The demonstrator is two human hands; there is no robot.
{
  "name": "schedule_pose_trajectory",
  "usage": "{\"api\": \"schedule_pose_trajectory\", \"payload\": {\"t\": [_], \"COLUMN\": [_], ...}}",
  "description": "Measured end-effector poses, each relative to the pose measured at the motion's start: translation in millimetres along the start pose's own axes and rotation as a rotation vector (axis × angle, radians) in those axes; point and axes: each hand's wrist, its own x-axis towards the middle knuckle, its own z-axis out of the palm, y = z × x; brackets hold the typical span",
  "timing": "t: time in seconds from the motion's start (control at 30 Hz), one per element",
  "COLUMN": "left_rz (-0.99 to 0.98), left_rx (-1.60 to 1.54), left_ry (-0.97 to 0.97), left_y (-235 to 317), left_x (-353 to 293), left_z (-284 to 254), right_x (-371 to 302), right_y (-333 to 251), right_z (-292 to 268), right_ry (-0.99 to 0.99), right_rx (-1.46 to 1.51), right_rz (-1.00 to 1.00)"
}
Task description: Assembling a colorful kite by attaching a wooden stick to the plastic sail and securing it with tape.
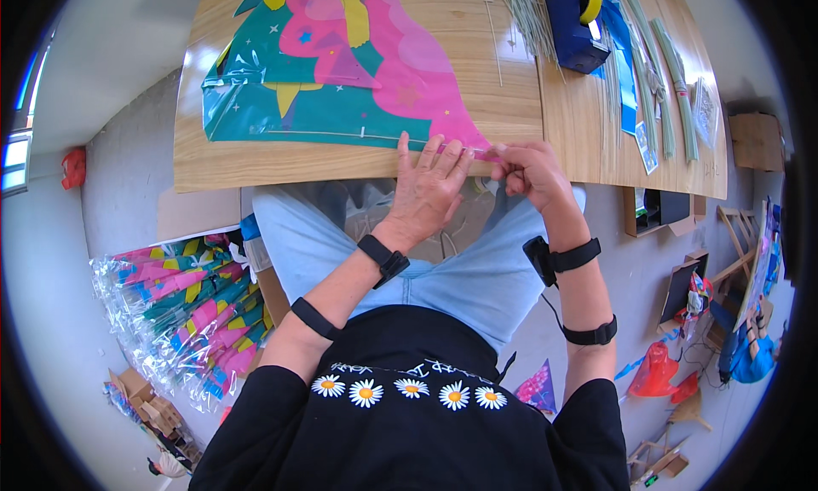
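Observation:
A kite sail of thin printed film, pink, teal and yellow, lies spread on the wooden table. Along its near edge runs a thin pale rod, crossed by a small white strip. My left hand rests on that edge with its fingers stretched out, pressing the film against the table. At the sail's pointed right corner, my right hand is closed, thumb and forefinger pinching the pink tip. What lies inside the curled fingers of the right hand is hidden.
A dark blue tape dispenser with yellow tape stands at the back right. Beside it lie loose thin rods, bundled rods and a clear bag. Packed colourful film pieces are heaped at the left, below table height.

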Motion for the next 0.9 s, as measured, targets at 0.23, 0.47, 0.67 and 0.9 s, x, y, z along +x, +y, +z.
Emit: {"api": "schedule_pose_trajectory", "payload": {"t": [0.23, 0.47, 0.67, 0.9], "left_rz": [0.008, 0.005, -0.004, 0.001], "left_rx": [0.011, 0.020, -0.012, 0.043], "left_ry": [0.016, 0.022, 0.015, 0.001], "left_y": [-0.4, 1.2, 3.8, 3.2], "left_x": [-0.5, 0.7, 1.9, 2.5], "left_z": [0.6, 1.6, 0.5, 2.0], "right_x": [-10.1, -11.9, -13.8, 13.9], "right_y": [8.2, 12.5, 17.3, 35.8], "right_z": [3.1, 8.0, -1.3, 26.4], "right_ry": [0.010, 0.182, 0.433, 0.510], "right_rx": [0.118, 0.157, -0.151, -0.818], "right_rz": [-0.014, -0.164, -0.436, -0.966]}}
